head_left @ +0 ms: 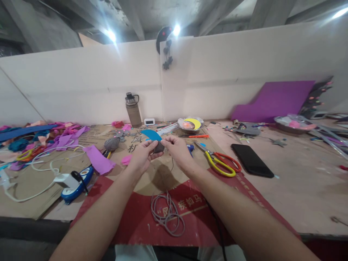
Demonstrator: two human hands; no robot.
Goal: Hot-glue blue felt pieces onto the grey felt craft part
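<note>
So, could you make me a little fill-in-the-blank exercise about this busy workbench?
1. The left hand and right hand hold a grey piece near a curved piece coloured ____.
2. The phone lies to the ____ of the scissors.
3. The coiled cord lies on a printed sheet coloured ____.
4. The crescent on the bowl is ____.

Missing words: blue; right; red; yellow.

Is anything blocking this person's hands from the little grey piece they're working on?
Nothing visible is. The left hand and right hand both have their fingertips at the dark grey piece. The scissors lie off to the right and the coiled cord nearer the body, neither in between.
</note>
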